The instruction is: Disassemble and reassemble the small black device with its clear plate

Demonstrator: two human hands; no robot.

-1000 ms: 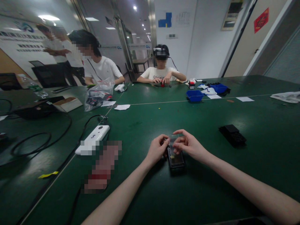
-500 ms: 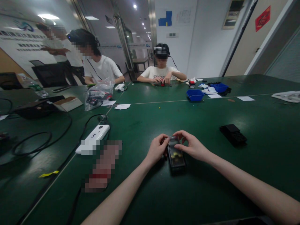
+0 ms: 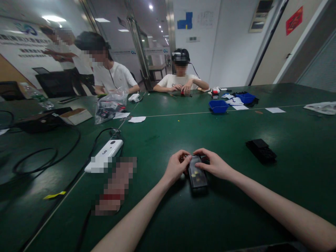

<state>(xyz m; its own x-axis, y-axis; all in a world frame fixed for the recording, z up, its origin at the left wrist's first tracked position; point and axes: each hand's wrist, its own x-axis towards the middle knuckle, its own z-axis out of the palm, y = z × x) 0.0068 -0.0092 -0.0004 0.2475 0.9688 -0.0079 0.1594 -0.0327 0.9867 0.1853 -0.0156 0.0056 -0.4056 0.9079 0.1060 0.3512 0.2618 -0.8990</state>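
A small black box with a clear lid lies on the green table in front of me, and yellowish bits show inside it. My left hand curls its fingers against the box's far left corner. My right hand rests on the far end of the lid, fingers bent and pressing down on it. The two hands nearly meet over the box's far edge.
A black block lies to the right. A white device marked 5 and black cables lie to the left. Farther off are blue trays, a plastic bag, a cardboard box and seated people.
The clear lid, held raised at the box's far end a second ago, has come down flat on the box. My right hand has lowered with it; the left hand barely moved.
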